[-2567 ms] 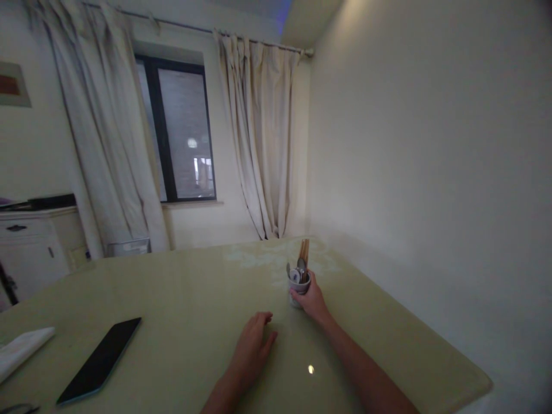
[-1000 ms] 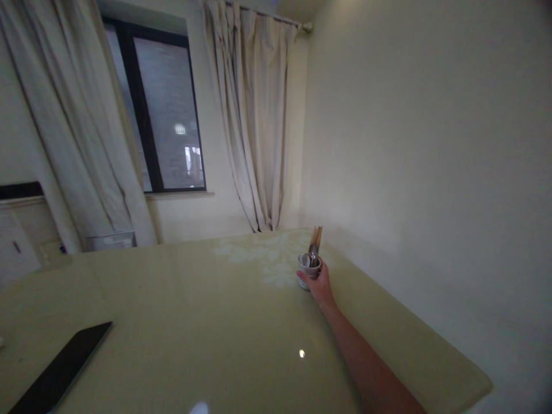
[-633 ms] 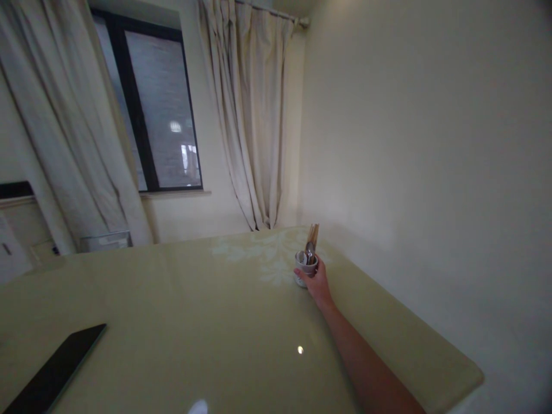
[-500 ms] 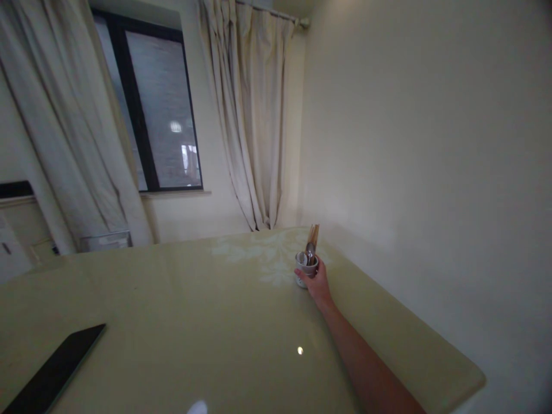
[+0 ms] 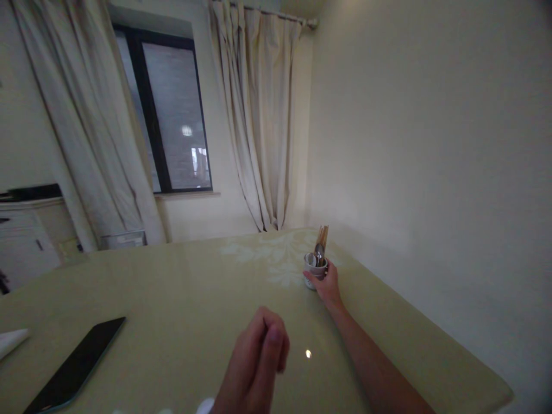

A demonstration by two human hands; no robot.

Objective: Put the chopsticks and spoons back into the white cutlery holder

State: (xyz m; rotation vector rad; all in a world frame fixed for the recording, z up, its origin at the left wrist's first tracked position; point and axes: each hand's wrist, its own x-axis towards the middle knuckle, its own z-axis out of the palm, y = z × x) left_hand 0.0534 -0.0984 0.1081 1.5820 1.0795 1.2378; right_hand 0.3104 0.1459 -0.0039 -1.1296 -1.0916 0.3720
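Note:
My right hand (image 5: 330, 286) reaches far across the pale green table (image 5: 181, 299) and is wrapped around a small white cup (image 5: 314, 272). The cup stands upright near the far right corner and holds wooden chopsticks (image 5: 322, 237) and metal spoons. My left hand (image 5: 257, 362) is raised close to the camera above the table's near middle. Its fingers lie together and slightly curled, and it holds nothing.
A black phone (image 5: 75, 366) lies flat at the near left, with a white folded paper (image 5: 9, 341) at the left edge. A plain wall runs along the table's right side. Curtains and a dark window (image 5: 175, 115) stand behind; a white cabinet (image 5: 26, 241) is far left.
My left hand has come back into view, raised over the near middle of the table. The right hand stays on the cup. The view has swung slightly left.

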